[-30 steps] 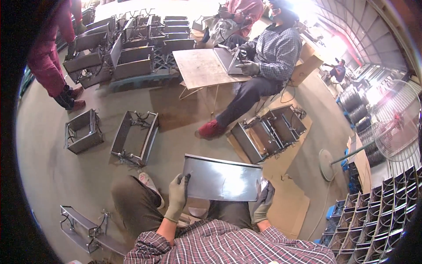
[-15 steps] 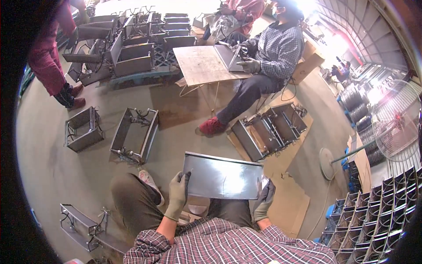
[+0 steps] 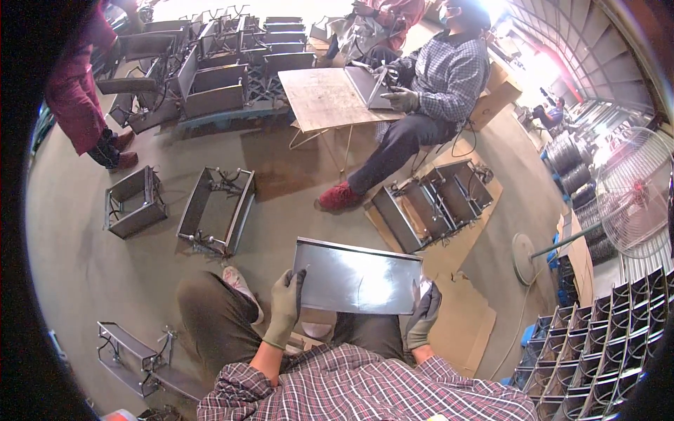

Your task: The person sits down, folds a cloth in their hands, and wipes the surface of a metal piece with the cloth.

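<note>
Your left hand, in a greenish work glove, is closed on the left edge of the metal panel, fingers up along its side. Your right hand, in a darker glove, clamps the lower right corner; its fingers are mostly hidden behind the sheet. The panel sits between both grips above your knees, a flat rectangle of dull grey steel with a folded lip along the top edge and a soft glare in the middle.

Just beyond the top edge lies bare concrete floor, open room. Right of your right hand a sheet of brown cardboard covers the floor. Left of your left hand, and farther out, stands an open metal frame with wire fittings, a smaller one beside it. Farther still, a seated person in a checked shirt holds a similar panel at a wooden table.
</note>
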Demonstrator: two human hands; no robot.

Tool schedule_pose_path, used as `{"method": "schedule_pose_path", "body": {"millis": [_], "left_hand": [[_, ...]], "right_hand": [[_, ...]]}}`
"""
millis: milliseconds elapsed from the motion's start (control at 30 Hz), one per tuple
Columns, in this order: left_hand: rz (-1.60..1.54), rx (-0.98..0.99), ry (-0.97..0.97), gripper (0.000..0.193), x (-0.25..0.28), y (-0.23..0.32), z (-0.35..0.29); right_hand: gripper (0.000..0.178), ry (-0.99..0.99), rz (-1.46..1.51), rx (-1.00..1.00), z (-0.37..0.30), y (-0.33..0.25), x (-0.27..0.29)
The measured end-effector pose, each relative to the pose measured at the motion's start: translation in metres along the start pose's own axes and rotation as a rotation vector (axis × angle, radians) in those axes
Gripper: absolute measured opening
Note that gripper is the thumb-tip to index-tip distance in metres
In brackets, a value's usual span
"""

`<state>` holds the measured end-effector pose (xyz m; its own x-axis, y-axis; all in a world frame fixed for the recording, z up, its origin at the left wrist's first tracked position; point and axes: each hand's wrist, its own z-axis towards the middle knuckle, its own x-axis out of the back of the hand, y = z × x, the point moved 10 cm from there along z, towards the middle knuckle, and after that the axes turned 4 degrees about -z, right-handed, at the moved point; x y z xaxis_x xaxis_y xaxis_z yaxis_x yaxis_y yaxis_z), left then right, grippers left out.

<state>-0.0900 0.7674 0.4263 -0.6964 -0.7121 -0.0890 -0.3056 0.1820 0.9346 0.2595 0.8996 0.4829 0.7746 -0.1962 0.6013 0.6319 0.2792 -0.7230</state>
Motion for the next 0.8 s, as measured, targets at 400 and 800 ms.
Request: {"method": "schedule_pose_path", "body": {"millis": [400,800], "left_hand": [[0.094,-0.03,0.03,0.027,0.01,-0.031,0.012],[0.03,-0.028,0.037,0.024,0.003,-0.014,0.009]], "right_hand": [[0.035,0.022,0.136,-0.037,0.001,0.012,-0.004],[0.037,-0.011,0.043,-0.045,0.004,0.01,-0.006]]}}
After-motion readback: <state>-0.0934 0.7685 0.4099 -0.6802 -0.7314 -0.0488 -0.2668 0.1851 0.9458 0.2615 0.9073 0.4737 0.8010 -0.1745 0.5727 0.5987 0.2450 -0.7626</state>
